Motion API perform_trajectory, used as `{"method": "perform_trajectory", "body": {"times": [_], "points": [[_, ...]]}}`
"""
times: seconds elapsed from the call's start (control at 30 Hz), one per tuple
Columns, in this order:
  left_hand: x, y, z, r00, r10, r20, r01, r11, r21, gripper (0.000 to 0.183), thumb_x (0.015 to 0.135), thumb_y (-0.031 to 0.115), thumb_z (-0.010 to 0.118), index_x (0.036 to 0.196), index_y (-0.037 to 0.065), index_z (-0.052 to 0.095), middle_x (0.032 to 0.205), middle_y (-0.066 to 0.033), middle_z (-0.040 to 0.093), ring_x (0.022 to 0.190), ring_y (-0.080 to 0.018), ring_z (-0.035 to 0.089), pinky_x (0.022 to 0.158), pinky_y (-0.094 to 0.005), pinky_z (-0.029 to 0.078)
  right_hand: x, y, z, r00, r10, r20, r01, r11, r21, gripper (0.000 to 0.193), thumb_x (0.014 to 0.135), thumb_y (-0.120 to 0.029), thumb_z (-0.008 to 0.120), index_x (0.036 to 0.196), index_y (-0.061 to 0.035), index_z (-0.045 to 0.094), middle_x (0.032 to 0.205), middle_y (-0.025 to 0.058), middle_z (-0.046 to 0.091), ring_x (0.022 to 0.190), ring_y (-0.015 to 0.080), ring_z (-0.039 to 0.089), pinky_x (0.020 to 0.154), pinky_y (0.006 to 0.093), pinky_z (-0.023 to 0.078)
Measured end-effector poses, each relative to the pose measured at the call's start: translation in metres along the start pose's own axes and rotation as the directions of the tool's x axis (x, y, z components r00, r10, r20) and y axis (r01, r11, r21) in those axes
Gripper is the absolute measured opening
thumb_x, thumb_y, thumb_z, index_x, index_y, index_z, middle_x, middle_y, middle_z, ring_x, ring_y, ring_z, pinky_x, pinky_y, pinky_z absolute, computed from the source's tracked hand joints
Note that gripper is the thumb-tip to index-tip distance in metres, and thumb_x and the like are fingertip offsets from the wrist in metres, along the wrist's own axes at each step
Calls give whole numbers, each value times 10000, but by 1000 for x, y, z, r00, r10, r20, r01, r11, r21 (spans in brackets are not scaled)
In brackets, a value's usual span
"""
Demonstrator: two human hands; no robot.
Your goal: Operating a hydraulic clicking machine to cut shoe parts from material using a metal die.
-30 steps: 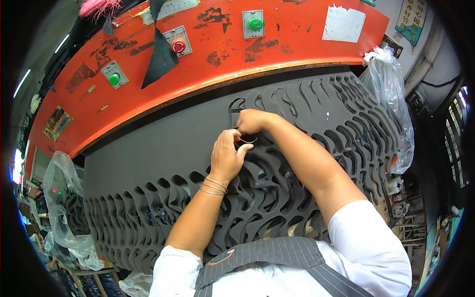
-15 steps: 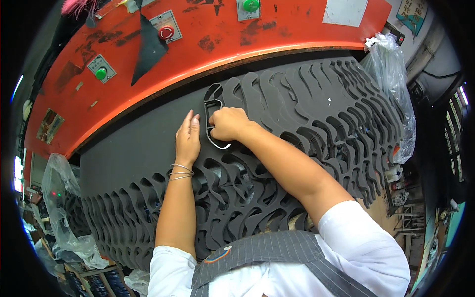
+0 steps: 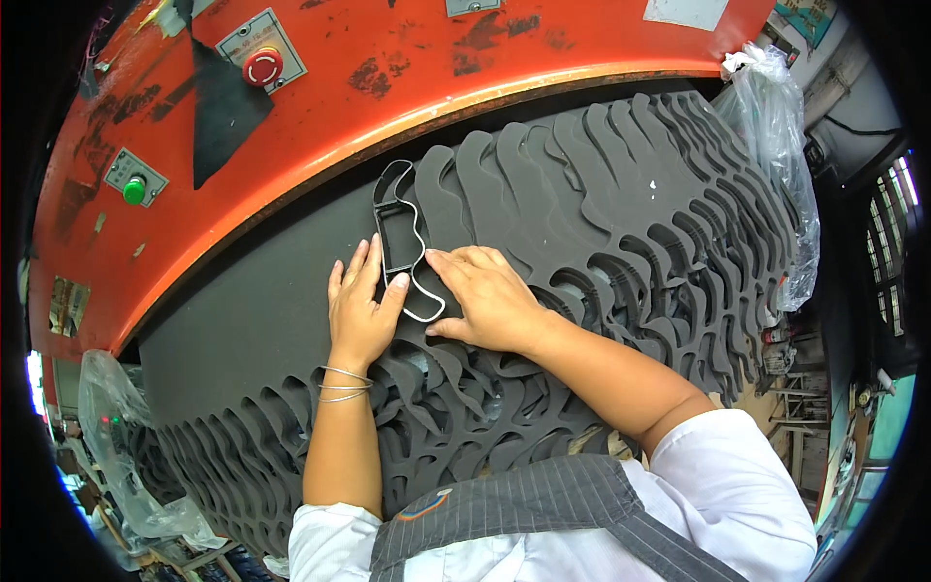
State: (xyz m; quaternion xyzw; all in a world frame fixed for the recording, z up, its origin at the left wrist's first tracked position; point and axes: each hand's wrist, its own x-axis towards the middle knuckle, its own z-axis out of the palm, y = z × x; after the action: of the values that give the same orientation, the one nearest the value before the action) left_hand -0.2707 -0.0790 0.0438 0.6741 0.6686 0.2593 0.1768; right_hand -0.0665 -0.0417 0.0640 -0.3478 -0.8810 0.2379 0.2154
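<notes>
A metal cutting die (image 3: pixel 392 208), a long wavy outline with crossbars inside, lies on a dark grey foam sheet (image 3: pixel 252 320) beside the cut-out edge. My left hand (image 3: pixel 361 306) rests along the die's left side, fingers stretched and thumb at its lower part. On the other side, my right hand (image 3: pixel 485 299) is open, with its fingertips against the die's wavy right edge and its thumb lower down. Neither hand is wrapped round the die. Curved cut strips of foam (image 3: pixel 485 184) lie right of the die.
Behind the foam runs a red machine beam (image 3: pixel 407 58) with a red stop button (image 3: pixel 263 67) and a green button (image 3: pixel 135 189). Layered cut foam with holes (image 3: pixel 262 441) spreads toward me. Clear plastic bags hang at the right (image 3: pixel 776 175) and left (image 3: pixel 107 436).
The die has shifted slightly left and toward me. My right hand has let go of its inside and opened onto its right edge. My left hand now touches its left side. The view has shifted.
</notes>
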Motion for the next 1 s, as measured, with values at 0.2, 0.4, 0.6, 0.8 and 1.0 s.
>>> {"method": "perform_trajectory", "body": {"times": [0.2, 0.4, 0.6, 0.8, 1.0], "points": [[-7, 3, -5, 999, 38, -8, -37, 999, 31, 650, 904, 414, 563, 1392, 1, 445, 1357, -211, 520, 1344, -291, 415, 1146, -448, 189, -4, -11, -5, 996, 34, 87, -33, 999, -10, 888, 655, -367, 823, 1331, 54, 431, 1275, 185, 547, 1202, 312, 488, 1049, 413, 351], [-55, -36, -98, 890, -323, -323, 108, 836, -538, 244, 945, 231, 608, 969, 0, 685, 960, -104, 703, 913, -120, 639, 774, -285, 512, -22, -31, -69, 989, 14, -147, -18, 999, -27, 818, 728, -429, 786, 1364, -41, 449, 1346, 206, 484, 1271, 361, 425, 1054, 458, 337], [-92, -20, -207, 339, -96, -936, -182, 969, -166, 257, 985, 171, 529, 775, 23, 547, 760, -38, 569, 732, -116, 505, 698, -277, 429, 23, -64, -131, 666, 175, -725, 66, 955, 291, 274, 882, -170, 688, 1054, -13, 544, 936, 65, 517, 791, 133, 508, 711, 277, 465], [-107, -1, -232, 547, 184, -817, -116, 983, 143, 216, 928, 106, 568, 763, 0, 478, 705, -103, 435, 636, -219, 457, 595, -344, 393, 10, -51, -154, 644, 133, -753, 105, 960, 260, 109, 893, -60, 618, 903, -31, 513, 852, 31, 505, 771, 114, 486, 692, 274, 434], [-170, 16, -201, 852, -63, -520, 4, 993, -114, 269, 862, 119, 655, 671, 17, 494, 645, -119, 468, 582, -285, 483, 555, -365, 397, -59, -95, -128, 857, 314, -408, -38, 829, 558, 134, 901, -91, 635, 910, -40, 511, 800, -9, 526, 732, 71, 483, 684, 232, 429]]}}
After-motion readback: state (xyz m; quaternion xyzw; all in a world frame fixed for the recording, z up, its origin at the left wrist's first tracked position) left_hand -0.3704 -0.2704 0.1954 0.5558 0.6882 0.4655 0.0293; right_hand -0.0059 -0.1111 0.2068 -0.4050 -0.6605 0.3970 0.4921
